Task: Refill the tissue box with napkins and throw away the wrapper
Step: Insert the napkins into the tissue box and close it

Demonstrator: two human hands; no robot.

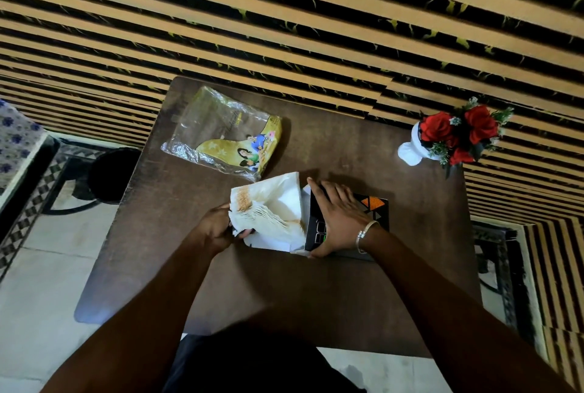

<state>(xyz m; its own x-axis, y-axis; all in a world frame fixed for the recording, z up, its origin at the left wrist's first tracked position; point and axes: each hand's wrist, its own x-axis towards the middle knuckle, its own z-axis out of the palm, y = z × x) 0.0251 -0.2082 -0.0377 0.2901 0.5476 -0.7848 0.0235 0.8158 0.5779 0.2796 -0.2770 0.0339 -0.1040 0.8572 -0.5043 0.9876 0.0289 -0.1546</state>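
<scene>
1. While the stack of napkins sits only partly inside the tissue box, just right of the frame's centre, the refill looks under way but not finished: most of the white stack shows outside the box's open left end, fanned and bent upward.
2. Gripping the near left corner of the stack, the left hand has its fingers curled closed around the napkin edges, seemingly feeding them toward the opening.
3. Spread flat on top of the dark box, the right hand grasps nothing; its fingers are open and extended and the thumb hooks the near edge, so it appears to steady the box.
4. Above and left of the hands, the wrapper lies flat and emptied on the brown surface, apart from the napkins, so unpacking seems done while discarding it is not.
5. At the frame's left, a dark round bin stands on the floor beside the surface; I judge it the likely place for the wrapper.
6. Toward the upper right, a white vase of red flowers stands well clear of the work.
</scene>
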